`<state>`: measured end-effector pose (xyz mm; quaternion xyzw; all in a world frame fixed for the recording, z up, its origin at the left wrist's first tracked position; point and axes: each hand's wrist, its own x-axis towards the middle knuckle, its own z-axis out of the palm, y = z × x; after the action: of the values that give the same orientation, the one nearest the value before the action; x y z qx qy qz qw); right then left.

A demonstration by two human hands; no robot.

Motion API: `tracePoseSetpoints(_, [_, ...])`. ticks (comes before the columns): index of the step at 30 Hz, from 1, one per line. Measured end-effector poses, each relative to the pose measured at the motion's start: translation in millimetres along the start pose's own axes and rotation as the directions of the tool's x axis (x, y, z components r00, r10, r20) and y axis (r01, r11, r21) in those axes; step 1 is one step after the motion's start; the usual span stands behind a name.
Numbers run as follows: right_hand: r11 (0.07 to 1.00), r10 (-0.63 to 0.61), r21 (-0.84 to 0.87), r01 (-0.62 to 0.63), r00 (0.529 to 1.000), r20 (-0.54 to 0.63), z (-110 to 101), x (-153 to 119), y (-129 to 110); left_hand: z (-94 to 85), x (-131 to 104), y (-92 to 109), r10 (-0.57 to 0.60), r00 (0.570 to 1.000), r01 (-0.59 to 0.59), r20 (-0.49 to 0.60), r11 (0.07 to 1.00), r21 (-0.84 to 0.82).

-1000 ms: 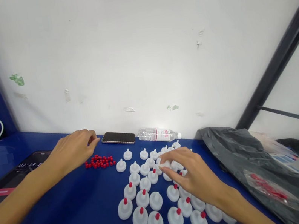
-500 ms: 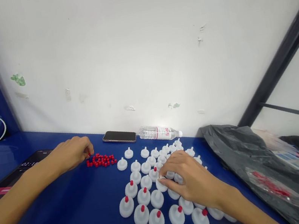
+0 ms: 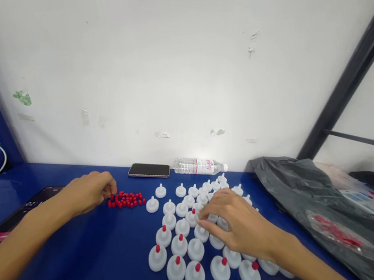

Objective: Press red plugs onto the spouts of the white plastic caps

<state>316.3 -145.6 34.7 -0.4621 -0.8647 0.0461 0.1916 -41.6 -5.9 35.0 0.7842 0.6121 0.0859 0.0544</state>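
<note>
One head-worn camera looks forward and down from near above the blue tabletop (image 3: 87, 271), facing the white wall (image 3: 160, 68) at twelve o'clock

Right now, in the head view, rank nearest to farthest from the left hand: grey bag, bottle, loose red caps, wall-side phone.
1. Loose red caps: immediately right
2. Wall-side phone: rightward
3. Bottle: further right
4. Grey bag: far right

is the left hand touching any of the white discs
Apart: the head view shows red caps and bare blue tabletop between the left hand and the nearest white disc.
</note>
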Motion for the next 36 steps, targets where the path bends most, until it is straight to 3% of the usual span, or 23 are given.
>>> tracePoseSetpoints(6, [0.997,-0.063,0.053,0.059,0.995,0.073,0,-1,-1,-4.0,3,12,0.046,0.995,-0.039,-0.086,0.996,0.08])
tracePoseSetpoints(14, [0.998,-0.037,-0.055,0.044,0.992,0.12,5,-2,1,-4.9,-5,45,0.172,0.96,-0.158,-0.222,0.984,0.08])
tracePoseSetpoints(19, [0.995,-0.09,-0.034,0.095,0.988,0.122,6,-2,3,6.3,-15,61,0.332,0.876,-0.346,-0.351,0.938,0.024])
tracePoseSetpoints(24, [0.989,-0.139,-0.062,0.133,0.986,-0.095,5,0,4,15.2,-33,89,0.464,0.763,-0.535,-0.449,0.844,-0.038])
tracePoseSetpoints(27, [0.979,-0.204,-0.073,0.192,0.955,-0.213,5,-1,1,19.5,-47,107,0.531,0.733,-0.623,-0.424,0.775,-0.107])
tracePoseSetpoints(32, [0.96,-0.278,-0.061,0.272,0.949,-0.146,9,-5,-11,31.0,-65,130,0.636,0.682,-0.707,-0.362,0.701,-0.1])
tracePoseSetpoints(36, [0.963,-0.243,0.069,0.261,0.949,-0.202,10,-7,-17,35.2,-71,139,0.679,0.662,-0.731,-0.318,0.678,-0.076])
